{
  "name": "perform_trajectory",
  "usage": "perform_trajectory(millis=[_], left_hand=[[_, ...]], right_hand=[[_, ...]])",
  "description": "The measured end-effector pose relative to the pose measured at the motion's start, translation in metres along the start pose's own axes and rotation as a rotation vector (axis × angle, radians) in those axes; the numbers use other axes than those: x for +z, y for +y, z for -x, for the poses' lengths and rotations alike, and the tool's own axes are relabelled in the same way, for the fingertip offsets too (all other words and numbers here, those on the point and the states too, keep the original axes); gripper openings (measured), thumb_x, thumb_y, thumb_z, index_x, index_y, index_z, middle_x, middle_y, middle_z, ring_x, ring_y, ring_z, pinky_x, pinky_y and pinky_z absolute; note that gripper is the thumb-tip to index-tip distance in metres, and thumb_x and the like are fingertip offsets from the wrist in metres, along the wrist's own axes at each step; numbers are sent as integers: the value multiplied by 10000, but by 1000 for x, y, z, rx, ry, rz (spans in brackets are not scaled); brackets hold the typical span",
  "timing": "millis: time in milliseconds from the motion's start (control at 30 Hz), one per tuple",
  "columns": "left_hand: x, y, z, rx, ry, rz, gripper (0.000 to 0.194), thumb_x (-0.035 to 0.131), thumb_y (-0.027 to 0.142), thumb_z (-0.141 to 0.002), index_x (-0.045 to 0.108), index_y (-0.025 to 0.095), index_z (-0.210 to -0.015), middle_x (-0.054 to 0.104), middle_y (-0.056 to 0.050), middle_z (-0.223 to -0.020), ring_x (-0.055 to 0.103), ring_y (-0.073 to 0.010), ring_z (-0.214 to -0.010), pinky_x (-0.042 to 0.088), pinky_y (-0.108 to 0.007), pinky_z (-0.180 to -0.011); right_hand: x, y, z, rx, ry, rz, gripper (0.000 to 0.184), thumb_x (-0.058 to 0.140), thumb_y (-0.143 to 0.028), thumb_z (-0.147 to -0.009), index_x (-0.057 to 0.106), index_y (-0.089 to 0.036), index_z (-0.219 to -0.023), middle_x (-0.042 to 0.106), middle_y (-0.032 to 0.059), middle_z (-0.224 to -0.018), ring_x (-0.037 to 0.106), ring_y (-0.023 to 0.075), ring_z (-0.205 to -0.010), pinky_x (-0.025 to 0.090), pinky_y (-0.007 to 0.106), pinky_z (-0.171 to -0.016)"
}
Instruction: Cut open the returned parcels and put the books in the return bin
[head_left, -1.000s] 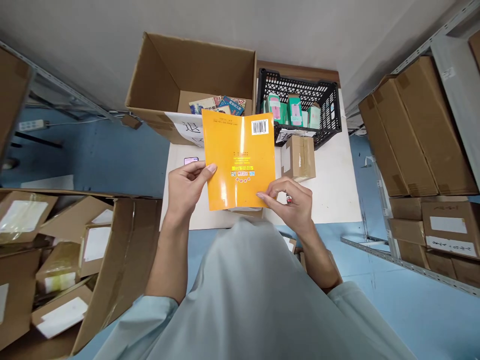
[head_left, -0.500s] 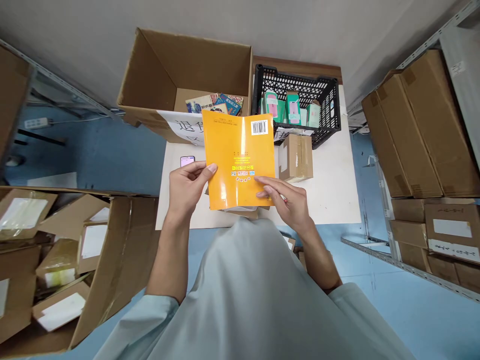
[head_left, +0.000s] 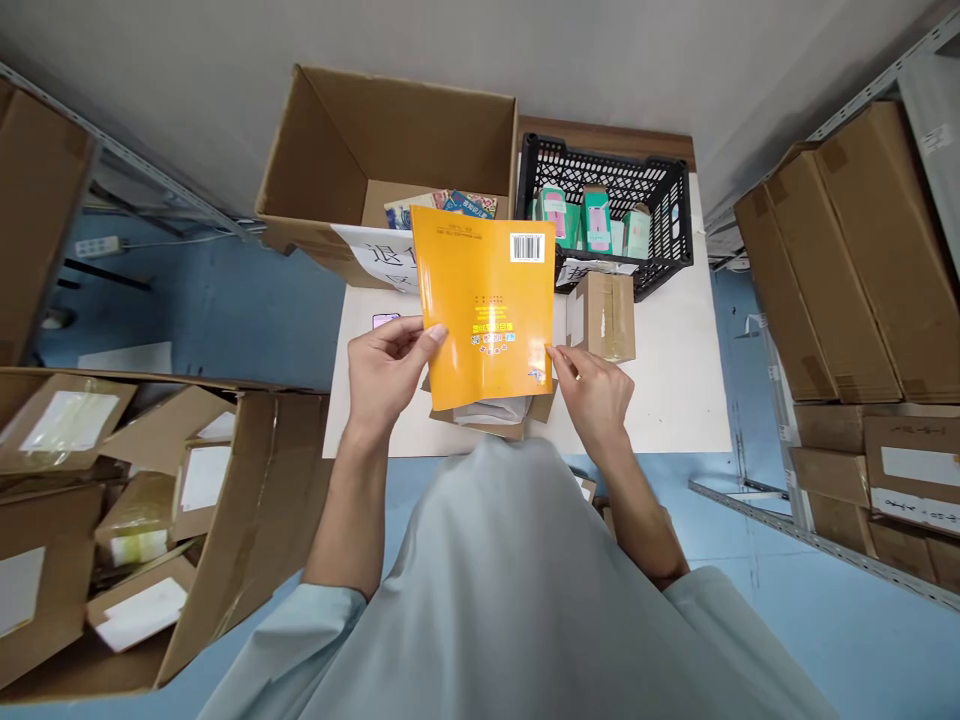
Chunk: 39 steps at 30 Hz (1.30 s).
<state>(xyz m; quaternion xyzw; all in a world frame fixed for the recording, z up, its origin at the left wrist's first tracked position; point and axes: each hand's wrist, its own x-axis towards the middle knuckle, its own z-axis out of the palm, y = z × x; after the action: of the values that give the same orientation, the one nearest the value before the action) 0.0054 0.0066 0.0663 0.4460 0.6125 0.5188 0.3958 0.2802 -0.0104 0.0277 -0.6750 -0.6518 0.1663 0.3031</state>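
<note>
Head view: we hold an orange book (head_left: 487, 305) up in both hands over the white table (head_left: 675, 405).
Our left hand (head_left: 386, 375) grips its left edge, thumb lying on the cover and fingers behind; our right hand (head_left: 598, 390) pinches the right edge between thumb and fingertips. The face towards us has a barcode (head_left: 527, 248) at its upper right, and its lettering looks upside down to us. Below the book we see part of an opened cardboard package (head_left: 541, 408); near our left hand lies a phone (head_left: 385, 320), partly hidden. A taped carton (head_left: 611, 318) sits just beyond our right hand, before a black crate (head_left: 681, 245) of green boxes (head_left: 597, 220). Left of the crate, a large cardboard box (head_left: 427, 120) contains more books (head_left: 474, 204).
</note>
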Motion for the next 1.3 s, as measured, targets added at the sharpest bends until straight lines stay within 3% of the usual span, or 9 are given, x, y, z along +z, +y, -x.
perform_trajectory(millis=[167,300,400,500,600,733,900,1033,1300], left_hand=[[-4,4,2,50,-97,10,472,955,651,-800,890,219,-979,872,-91,-1034,803,-265,-958,679,-387,-892],[-12,0,3,156,-269,-30,422,929,673,-839,903,259,-910,865,-93,-974,787,-290,-948,663,-433,-897],[-24,-7,2,314,-442,-90,291,892,611,-929,929,328,-983,875,-93,-1005,773,-329,-1109,643,-502,-1024],[-37,-15,0,506,-571,-232,187,791,501,-1054,917,396,-1142,879,-68,-1158,701,-329,-1354,575,-572,-1188],[-41,-28,1,570,-430,-379,192,760,508,-1075,897,407,-1164,791,-42,-1460,578,-332,-1553,443,-637,-1319],[-27,-53,10,207,-125,-200,542,715,687,-1053,812,270,-1385,788,-138,-1447,702,-342,-1397,556,-569,-1210],[-6,-76,19,-280,-170,169,750,1029,722,-661,876,157,-1131,863,-132,-1049,788,-281,-967,667,-386,-862],[-3,-76,19,-334,-158,280,679,1125,571,-530,883,167,-1020,859,-110,-1001,781,-242,-925,657,-343,-842],[-3,-77,22,-325,-188,393,629,1123,505,-567,870,184,-1045,832,-62,-983,820,-242,-862,692,-358,-799]], right_hand=[[12,-3,-12,87,-33,-116,539,612,-753,-1070,784,-259,-942,820,55,-820,761,226,-734,532,293,-671],[17,-4,-27,294,-315,-670,814,427,-961,-1008,754,-230,-1154,883,108,-1010,816,228,-736,627,317,-646],[11,3,-37,484,-490,-973,917,359,-1005,-986,743,-203,-1213,890,159,-1103,878,298,-953,713,404,-766],[6,14,-38,547,-631,-1141,736,686,-900,-922,785,-216,-1174,896,135,-1137,870,332,-1086,736,441,-874],[11,15,-29,536,-632,-1206,640,1010,-601,-765,791,-259,-1260,896,71,-1206,871,310,-1082,743,394,-874],[26,-1,-12,502,-381,-1234,663,1038,-566,-750,767,-300,-1294,879,40,-1289,868,309,-1125,755,416,-921],[36,-14,-3,443,-274,-1167,655,1008,-604,-786,764,-283,-1302,872,56,-1306,822,337,-1279,737,465,-1025],[39,-12,1,417,-260,-1124,707,979,-641,-806,763,-275,-1371,864,57,-1332,794,337,-1337,728,477,-1058],[50,3,-4,324,-202,-902,846,904,-723,-845,717,-253,-1524,771,117,-1526,723,361,-1448,646,569,-1199]])
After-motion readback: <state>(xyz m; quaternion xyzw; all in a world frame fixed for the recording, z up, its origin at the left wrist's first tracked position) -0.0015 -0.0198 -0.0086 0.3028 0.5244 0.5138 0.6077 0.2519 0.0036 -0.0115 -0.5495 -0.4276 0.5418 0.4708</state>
